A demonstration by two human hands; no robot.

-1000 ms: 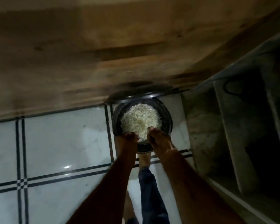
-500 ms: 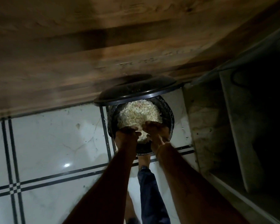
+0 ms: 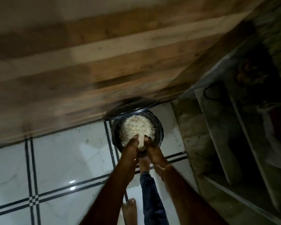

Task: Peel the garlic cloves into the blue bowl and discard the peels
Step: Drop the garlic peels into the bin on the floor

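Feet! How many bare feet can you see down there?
2. One foot stands on the white floor at the bottom edge. The other foot is further up, by the base of the dark bin, only partly visible.

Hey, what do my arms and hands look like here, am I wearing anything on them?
Both forearms are bare, no sleeves in view. The left hand and right hand have no gloves. A thin pale band seems to cross the right wrist; blur hides detail.
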